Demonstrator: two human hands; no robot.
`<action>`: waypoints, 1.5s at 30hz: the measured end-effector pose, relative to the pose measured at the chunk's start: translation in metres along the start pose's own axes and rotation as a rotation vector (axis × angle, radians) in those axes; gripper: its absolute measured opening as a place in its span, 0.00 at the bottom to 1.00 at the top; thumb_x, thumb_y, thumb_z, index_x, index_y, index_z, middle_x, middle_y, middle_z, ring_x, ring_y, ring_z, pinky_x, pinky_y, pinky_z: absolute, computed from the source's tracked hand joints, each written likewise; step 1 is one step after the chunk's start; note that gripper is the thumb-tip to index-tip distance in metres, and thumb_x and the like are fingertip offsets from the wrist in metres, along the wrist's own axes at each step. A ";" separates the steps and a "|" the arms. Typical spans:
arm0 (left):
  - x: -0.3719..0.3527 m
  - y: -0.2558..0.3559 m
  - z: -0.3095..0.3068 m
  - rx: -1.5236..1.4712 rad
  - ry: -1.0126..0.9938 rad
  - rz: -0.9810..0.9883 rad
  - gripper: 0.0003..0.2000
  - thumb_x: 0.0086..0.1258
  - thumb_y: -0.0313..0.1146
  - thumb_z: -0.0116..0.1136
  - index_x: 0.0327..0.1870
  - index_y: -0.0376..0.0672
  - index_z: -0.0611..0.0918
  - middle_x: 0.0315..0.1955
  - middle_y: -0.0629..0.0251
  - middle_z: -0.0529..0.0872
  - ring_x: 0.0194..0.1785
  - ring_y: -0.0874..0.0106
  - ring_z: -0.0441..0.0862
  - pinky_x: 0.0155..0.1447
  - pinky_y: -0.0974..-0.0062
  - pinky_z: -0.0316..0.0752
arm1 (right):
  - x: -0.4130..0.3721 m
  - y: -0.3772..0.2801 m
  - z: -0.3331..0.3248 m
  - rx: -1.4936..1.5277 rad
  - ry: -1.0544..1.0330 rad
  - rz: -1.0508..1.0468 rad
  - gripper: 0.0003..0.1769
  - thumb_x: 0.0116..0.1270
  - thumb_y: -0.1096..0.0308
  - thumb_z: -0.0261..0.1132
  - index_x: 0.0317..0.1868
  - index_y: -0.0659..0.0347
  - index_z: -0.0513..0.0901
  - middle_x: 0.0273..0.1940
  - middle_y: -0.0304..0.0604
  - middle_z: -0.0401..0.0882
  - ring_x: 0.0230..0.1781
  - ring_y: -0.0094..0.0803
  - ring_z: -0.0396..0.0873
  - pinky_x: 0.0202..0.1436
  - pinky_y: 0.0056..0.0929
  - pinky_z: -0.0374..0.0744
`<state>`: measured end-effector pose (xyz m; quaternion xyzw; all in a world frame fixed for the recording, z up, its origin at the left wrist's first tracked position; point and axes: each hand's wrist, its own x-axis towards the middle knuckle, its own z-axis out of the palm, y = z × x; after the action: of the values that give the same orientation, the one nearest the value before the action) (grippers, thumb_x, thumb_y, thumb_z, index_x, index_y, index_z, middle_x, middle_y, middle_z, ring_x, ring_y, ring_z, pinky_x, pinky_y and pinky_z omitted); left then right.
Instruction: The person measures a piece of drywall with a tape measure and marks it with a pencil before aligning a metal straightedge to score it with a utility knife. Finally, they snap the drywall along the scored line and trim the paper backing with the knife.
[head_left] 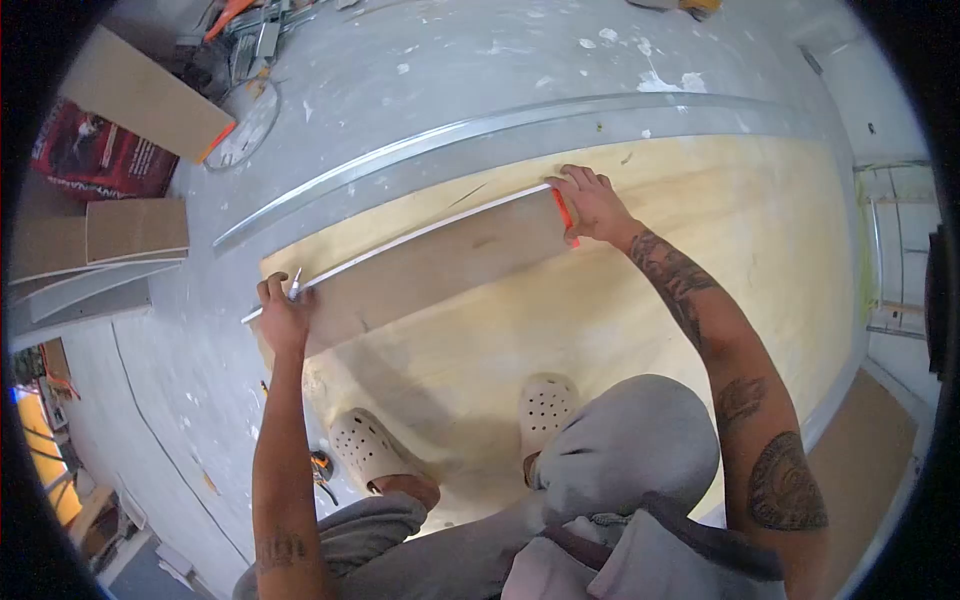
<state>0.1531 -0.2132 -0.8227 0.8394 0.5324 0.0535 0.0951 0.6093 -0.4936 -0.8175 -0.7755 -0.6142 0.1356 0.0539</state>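
Observation:
A brown board strip [440, 265] with a white long edge lies slantwise on a pale plywood sheet [700, 210]. At its left end my left hand [285, 312] is closed round a slim pen-like tool [295, 284], beside the white edge. My right hand [592, 208] grips the board's right end, where an orange strip [563, 210] shows between thumb and fingers. The fingertips of that hand reach over the far corner of the board.
Beyond the plywood lies a long metal strip [400, 140] on the grey floor. Board pieces [138, 230] and a red bag [105, 150] are at the left. A black and orange tool [321, 466] lies near the left shoe [370, 446].

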 end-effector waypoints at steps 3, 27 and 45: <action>-0.013 0.047 0.015 -0.208 -0.104 0.301 0.23 0.63 0.37 0.63 0.59 0.42 0.76 0.46 0.46 0.82 0.49 0.49 0.82 0.51 0.56 0.77 | -0.005 -0.002 0.006 -0.010 -0.008 0.166 0.63 0.32 0.61 0.84 0.73 0.33 0.62 0.61 0.52 0.65 0.65 0.53 0.65 0.61 0.55 0.70; -0.015 0.347 0.104 0.054 -0.264 0.730 0.10 0.69 0.32 0.54 0.47 0.38 0.77 0.37 0.54 0.85 0.41 0.61 0.88 0.38 0.65 0.86 | -0.005 -0.002 0.004 -0.039 -0.115 0.255 0.70 0.26 0.52 0.85 0.75 0.25 0.58 0.49 0.41 0.68 0.53 0.41 0.70 0.52 0.50 0.70; -0.037 0.294 0.094 -0.059 -0.356 0.595 0.09 0.68 0.28 0.54 0.45 0.34 0.77 0.33 0.50 0.87 0.36 0.57 0.89 0.37 0.63 0.85 | 0.016 -0.040 0.001 -0.391 -0.230 0.260 0.72 0.32 0.57 0.86 0.76 0.17 0.50 0.59 0.48 0.68 0.62 0.46 0.69 0.54 0.61 0.74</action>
<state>0.4152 -0.3781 -0.8503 0.9510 0.2376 -0.0529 0.1907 0.5750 -0.4682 -0.8109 -0.8232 -0.5259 0.1074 -0.1851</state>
